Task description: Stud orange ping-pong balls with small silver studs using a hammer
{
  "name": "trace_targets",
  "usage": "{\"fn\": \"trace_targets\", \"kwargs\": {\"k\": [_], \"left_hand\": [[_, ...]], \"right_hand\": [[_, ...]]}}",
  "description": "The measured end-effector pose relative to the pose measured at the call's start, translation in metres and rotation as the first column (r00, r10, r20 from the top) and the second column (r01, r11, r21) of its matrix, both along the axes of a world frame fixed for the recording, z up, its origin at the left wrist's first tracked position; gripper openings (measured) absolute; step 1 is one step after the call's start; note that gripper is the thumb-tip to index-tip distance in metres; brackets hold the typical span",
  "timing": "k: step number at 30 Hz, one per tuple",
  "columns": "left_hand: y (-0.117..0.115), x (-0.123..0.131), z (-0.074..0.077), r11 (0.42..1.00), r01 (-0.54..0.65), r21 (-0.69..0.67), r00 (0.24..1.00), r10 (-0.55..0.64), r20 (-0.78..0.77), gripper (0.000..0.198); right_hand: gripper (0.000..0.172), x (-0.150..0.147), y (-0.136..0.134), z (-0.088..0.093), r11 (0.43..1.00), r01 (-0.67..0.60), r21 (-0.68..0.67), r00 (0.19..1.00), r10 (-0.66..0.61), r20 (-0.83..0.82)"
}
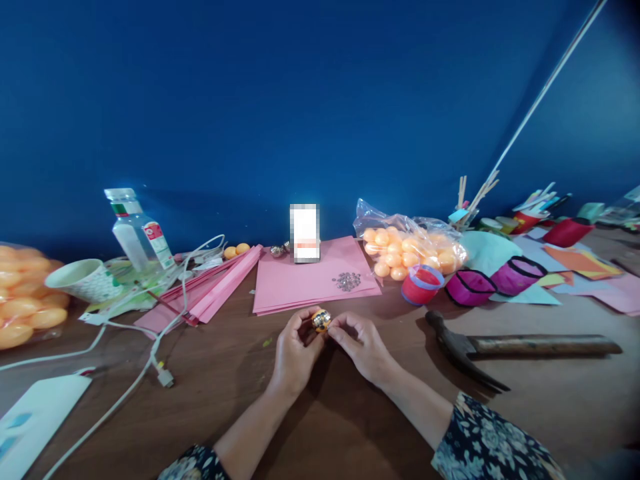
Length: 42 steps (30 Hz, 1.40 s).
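Observation:
My left hand point(295, 350) is closed around a small orange ball point(321, 321) that has shiny silver rhinestones over its near side. The ball is held just above the table, between thumb and fingers. From the right, my right hand point(364, 347) meets the ball with thumb and forefinger pinched together at its edge. Whatever sits between those fingertips is too small to make out. Beyond the hands, a pile of loose silver rhinestones point(347, 281) lies on stacked pink sheets point(295, 287).
A claw hammer point(540, 345) lies to the right. Behind it stand a red tub point(423, 285) and magenta rolls point(470, 288). A bag of orange balls point(400, 247) rests farther back. On the left are a white cable point(150, 360), paper cup point(85, 283) and bottle point(135, 233).

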State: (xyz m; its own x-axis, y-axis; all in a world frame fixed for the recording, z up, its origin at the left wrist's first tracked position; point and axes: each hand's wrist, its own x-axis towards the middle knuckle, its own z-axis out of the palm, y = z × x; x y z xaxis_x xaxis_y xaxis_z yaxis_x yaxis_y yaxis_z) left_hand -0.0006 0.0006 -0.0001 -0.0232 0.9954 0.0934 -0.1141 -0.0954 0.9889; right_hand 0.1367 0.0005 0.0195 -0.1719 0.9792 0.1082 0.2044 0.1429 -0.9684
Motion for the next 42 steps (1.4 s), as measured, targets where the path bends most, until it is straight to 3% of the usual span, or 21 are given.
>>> {"fn": "trace_targets", "kwargs": {"k": [16,25,32,42], "left_hand": [[-0.001,-0.001,-0.001,1.000,0.007,0.021,1.000,-0.006,-0.013,0.034],[0.002,-0.004,-0.010,0.998,-0.022,0.059,0.991,0.030,-0.129,0.040],[0.001,-0.003,-0.008,0.997,-0.027,0.072,0.987,0.038,-0.155,0.040],[0.000,-0.004,-0.010,0.998,-0.038,0.044,0.985,0.045,-0.169,0.041]], "right_hand": [[0.016,0.001,0.000,0.001,0.999,-0.026,-0.044,1.000,0.026,-0.014],[0.014,0.002,0.004,0.001,0.998,-0.055,-0.038,0.998,0.054,-0.034],[0.015,0.002,0.005,0.003,0.996,-0.077,-0.046,0.995,0.074,-0.061],[0.017,0.001,0.008,-0.008,0.994,-0.050,-0.092,0.996,0.042,-0.083]]}}
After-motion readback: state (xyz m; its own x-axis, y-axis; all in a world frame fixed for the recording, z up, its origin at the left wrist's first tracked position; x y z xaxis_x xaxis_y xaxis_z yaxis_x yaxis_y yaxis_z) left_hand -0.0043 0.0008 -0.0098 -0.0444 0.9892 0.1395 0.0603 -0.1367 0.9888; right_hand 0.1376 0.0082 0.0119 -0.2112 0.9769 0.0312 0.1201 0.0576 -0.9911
